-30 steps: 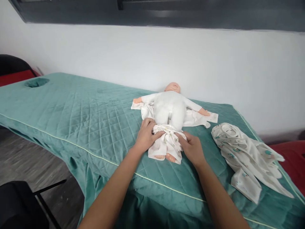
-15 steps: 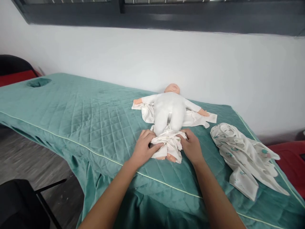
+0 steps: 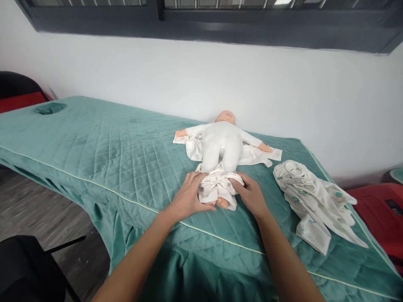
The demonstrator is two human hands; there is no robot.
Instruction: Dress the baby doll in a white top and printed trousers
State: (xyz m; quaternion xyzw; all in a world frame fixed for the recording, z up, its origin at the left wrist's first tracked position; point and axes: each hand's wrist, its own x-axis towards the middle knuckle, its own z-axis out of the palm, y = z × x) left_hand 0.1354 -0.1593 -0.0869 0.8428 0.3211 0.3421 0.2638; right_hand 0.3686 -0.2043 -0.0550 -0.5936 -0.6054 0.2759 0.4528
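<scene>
A baby doll (image 3: 224, 140) in a white bodysuit lies on its back on a teal quilted table (image 3: 103, 147), head toward the wall, arms spread over an open printed garment (image 3: 255, 156). Bunched printed trousers (image 3: 218, 186) are gathered round its lower legs, with the bare feet poking out below. My left hand (image 3: 189, 197) grips the trousers' left side. On the right side my right hand (image 3: 252, 193) has its fingers closed on the same bunched cloth.
A crumpled printed cloth (image 3: 311, 201) lies on the table to the right. The table's front edge (image 3: 201, 228) runs just below my hands. A face hole (image 3: 50, 108) is at the far left. A red seat (image 3: 380, 209) stands at the right, a dark chair (image 3: 19, 268) lower left.
Both hands have slid the bunched trousers toward me, down the doll's legs, from the knees to near the feet. The camera tilted slightly.
</scene>
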